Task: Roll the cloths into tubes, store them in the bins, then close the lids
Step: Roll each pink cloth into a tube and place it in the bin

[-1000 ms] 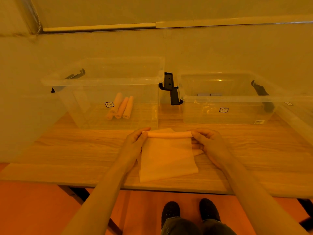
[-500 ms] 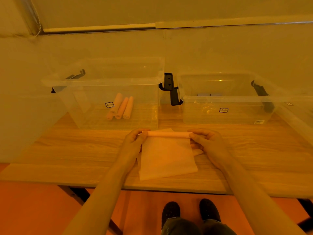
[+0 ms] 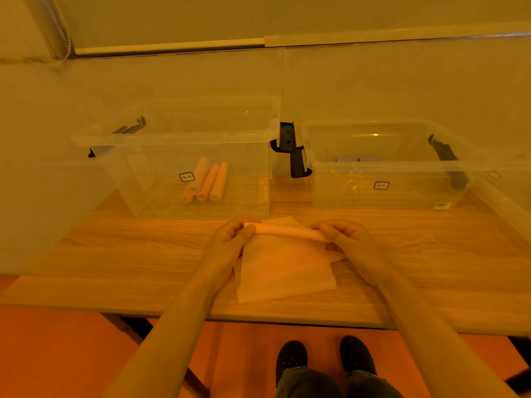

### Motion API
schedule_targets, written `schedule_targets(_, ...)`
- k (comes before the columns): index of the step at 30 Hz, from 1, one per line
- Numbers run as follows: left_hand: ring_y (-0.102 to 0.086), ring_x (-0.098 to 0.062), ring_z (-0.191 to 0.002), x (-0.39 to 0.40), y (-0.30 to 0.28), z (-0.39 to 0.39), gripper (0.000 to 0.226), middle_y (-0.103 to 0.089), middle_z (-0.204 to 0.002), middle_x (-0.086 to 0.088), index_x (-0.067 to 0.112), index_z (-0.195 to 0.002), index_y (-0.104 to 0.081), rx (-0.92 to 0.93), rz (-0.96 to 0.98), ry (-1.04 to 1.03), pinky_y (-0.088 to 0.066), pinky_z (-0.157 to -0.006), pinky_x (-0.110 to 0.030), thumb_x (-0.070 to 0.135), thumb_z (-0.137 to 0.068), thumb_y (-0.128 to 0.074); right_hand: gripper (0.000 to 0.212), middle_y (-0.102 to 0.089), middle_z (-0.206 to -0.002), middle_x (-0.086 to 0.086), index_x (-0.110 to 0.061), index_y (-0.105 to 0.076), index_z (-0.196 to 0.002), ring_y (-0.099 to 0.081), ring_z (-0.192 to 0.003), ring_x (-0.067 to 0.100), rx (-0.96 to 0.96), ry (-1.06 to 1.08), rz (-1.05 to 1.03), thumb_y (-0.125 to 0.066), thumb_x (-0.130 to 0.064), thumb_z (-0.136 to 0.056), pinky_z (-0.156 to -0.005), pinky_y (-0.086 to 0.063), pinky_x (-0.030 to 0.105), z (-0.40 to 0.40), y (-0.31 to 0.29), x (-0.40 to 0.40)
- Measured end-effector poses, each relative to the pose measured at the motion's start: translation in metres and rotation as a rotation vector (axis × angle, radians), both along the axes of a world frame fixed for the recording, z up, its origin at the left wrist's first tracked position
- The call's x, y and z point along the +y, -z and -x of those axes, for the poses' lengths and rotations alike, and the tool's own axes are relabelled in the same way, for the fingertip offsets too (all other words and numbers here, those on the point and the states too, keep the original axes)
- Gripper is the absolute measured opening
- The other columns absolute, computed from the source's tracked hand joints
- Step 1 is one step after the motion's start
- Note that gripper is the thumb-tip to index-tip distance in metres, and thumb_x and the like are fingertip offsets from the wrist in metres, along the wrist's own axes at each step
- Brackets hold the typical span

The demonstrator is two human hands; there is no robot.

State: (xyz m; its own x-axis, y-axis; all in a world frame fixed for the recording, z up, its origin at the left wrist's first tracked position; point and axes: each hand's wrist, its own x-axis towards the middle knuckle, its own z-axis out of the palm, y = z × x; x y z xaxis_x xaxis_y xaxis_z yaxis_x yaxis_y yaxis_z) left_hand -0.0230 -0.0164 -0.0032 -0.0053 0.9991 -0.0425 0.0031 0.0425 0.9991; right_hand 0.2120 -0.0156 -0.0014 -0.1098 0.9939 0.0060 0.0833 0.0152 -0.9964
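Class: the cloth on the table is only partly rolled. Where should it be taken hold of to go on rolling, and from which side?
Probably at the two ends of the rolled edge of the cloth, one grip per end, as the left hand and right hand do now. Come from above: the roll lies crosswise on the table, and the flat part lies towards the person.

The left bin (image 3: 184, 173) stands open-topped on the table (image 3: 115, 254); three rolled cloths (image 3: 205, 183) occupy its floor centre, leaving room on either side. Right of it, black latches (image 3: 291, 150) fill the gap before the right bin (image 3: 388, 179).
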Motion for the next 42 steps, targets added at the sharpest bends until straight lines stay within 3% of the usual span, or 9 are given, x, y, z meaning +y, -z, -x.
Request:
schedule_targets(3, -0.065, -0.009, -0.069, -0.0002, -0.0012, -0.0008, 0.017, -0.068, -0.081, 0.002, 0.022, -0.104, -0.067, -0.005, 0.009, 0.001, -0.052, -0.058, -0.027, 0.024, -0.097, -0.051, 0.014, -0.072, -0.095, -0.004, -0.024, -0.07, -0.1, -0.07, -0.083, 0.01, -0.015, -0.029, 0.024, -0.065, -0.022, -0.087, -0.065, -0.054, 0.021, -0.0001, -0.0005, -0.0003)
schedule_targets(8, -0.064, -0.008, -0.065, -0.0006, 0.0, -0.0014, 0.016, -0.069, -0.077, 0.002, 0.021, -0.102, -0.068, 0.015, -0.007, -0.003, -0.05, -0.055, -0.025, 0.024, -0.096, -0.053, 0.015, -0.075, -0.09, 0.002, -0.016, -0.069, -0.099, -0.072, -0.08, 0.017, 0.054, -0.012, 0.054, -0.067, -0.012, -0.085, -0.061, -0.058, 0.025, -0.0024, -0.0013, -0.0006)
schedule_targets(15, -0.054, -0.008, -0.057, 0.0005, 0.0043, -0.0017, 0.018, -0.059, -0.062, 0.008, 0.026, -0.08, -0.067, 0.037, -0.08, 0.002, -0.042, -0.052, -0.027, 0.027, -0.095, -0.056, 0.014, -0.074, -0.088, 0.002, -0.017, -0.067, -0.102, -0.072, -0.08, 0.017, 0.06, 0.014, 0.027, -0.063, -0.017, -0.089, -0.062, -0.058, 0.027, -0.0023, -0.0011, 0.0001)
schedule_targets(22, -0.056, -0.012, -0.063, 0.0006, 0.005, -0.001, 0.022, -0.061, -0.064, 0.007, 0.021, -0.078, -0.064, 0.076, -0.069, -0.017, -0.045, -0.06, -0.033, 0.03, -0.095, -0.055, 0.017, -0.075, -0.088, 0.002, -0.018, -0.065, -0.101, -0.073, -0.079, 0.018, 0.112, -0.013, 0.041, -0.063, -0.007, -0.087, -0.059, -0.058, 0.025, -0.0028, -0.0007, -0.0002)
schedule_targets(28, -0.058, -0.007, -0.058, -0.0008, 0.0036, -0.0019, 0.023, -0.061, -0.063, 0.009, 0.016, -0.083, -0.063, 0.115, -0.067, -0.04, -0.045, -0.056, -0.027, 0.031, -0.096, -0.052, 0.025, -0.075, -0.093, 0.0, -0.016, -0.065, -0.105, -0.072, -0.084, 0.019, 0.11, -0.017, 0.043, -0.066, -0.003, -0.084, -0.063, -0.059, 0.028, -0.0034, 0.0002, 0.0012)
schedule_targets(42, -0.053, -0.005, -0.056, 0.0003, 0.0028, -0.0028, 0.022, -0.056, -0.058, 0.011, 0.015, -0.077, -0.062, 0.023, -0.08, -0.037, -0.043, -0.056, -0.026, 0.025, -0.096, -0.055, 0.013, -0.074, -0.091, 0.006, -0.012, -0.069, -0.1, -0.073, -0.08, 0.02, 0.08, 0.046, 0.042, -0.064, -0.01, -0.088, -0.06, -0.059, 0.027, -0.0037, 0.0021, 0.0023)
